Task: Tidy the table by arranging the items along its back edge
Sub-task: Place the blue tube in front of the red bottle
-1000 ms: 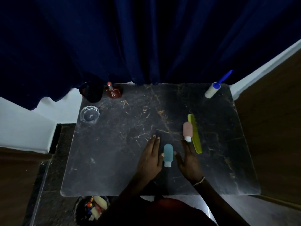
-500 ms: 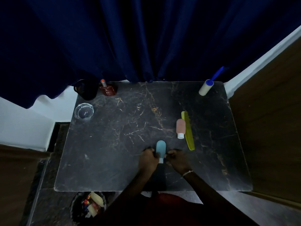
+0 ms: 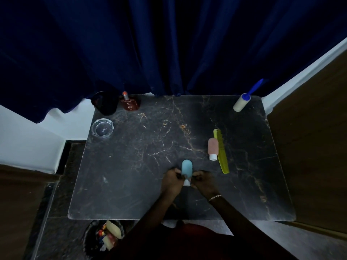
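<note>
The dark marble desk [image 3: 131,175] carries everything. At the middle of the desk's front half, the left hand [image 3: 171,180] and the right hand [image 3: 203,182] both curl their fingers around the blue travel bottle [image 3: 186,168], one from each side. Its white cap points to the desk's front edge. On the desk's right half lie a green comb [image 3: 221,152] and a pink bottle [image 3: 213,147], side by side. One second ago both hands lay flat with straight fingers beside the blue bottle; now they grasp it.

Glossy veined marble table [image 3: 131,166], clear glass ashtray [image 3: 102,127], dark cloth curtain [image 3: 169,44].
</note>
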